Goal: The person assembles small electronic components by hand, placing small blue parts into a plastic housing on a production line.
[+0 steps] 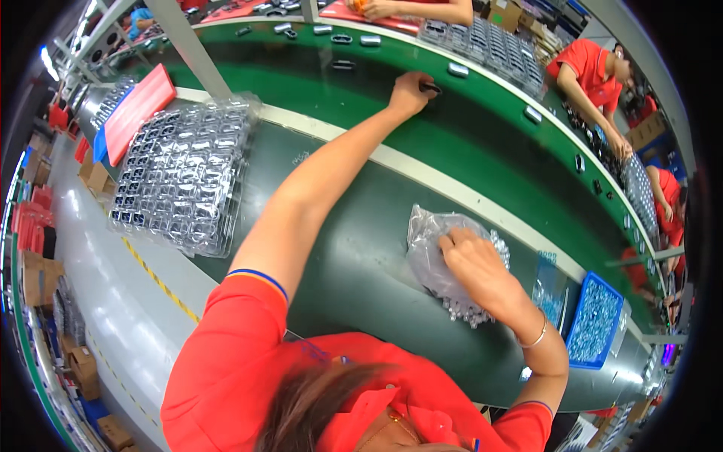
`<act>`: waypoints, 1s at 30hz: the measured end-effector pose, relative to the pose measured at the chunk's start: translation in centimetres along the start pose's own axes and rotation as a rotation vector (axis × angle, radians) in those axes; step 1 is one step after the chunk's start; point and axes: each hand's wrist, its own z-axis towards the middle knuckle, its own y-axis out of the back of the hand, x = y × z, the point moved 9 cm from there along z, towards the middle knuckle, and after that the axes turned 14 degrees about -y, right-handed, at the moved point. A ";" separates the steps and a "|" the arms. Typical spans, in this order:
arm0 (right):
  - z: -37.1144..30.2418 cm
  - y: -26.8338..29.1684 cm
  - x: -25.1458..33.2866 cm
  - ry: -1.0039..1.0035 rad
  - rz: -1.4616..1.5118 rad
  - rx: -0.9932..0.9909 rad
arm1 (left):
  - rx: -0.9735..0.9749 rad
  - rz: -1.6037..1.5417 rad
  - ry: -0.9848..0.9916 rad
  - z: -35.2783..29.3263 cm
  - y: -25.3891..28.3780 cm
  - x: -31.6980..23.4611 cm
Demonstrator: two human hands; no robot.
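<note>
My left arm stretches far out over the green conveyor belt point(482, 154). At its end my left hand point(409, 95) is closed around a small dark oval part point(430, 87), just above the belt. Nearer to me, my right hand point(473, 264) rests on a clear plastic bag point(431, 245) on the dark green table. Its fingers are curled in against the bag, and whatever they pinch is hidden. Small shiny clear pieces point(468, 313) show in a heap at the bag's edge, under and beside this hand.
Stacked clear plastic trays point(184, 173) of dark parts stand at left, beside a red board point(139, 113). A blue bin point(595, 320) of small bluish pieces sits at right. Silver and dark parts point(458, 70) lie along the belt. Co-workers in red point(587, 71) work across it.
</note>
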 end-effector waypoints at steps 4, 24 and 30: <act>-0.3 0.8 0.5 0.015 0.149 0.013 | 0.123 0.291 -0.021 0.4 0.1 1.9; -2.8 3.6 -1.8 -0.331 0.374 -0.192 | 0.236 0.768 0.152 -18.9 57.4 -6.8; -2.1 3.9 -0.6 -0.286 0.321 -0.232 | 0.399 1.015 -0.160 -15.6 55.6 -0.5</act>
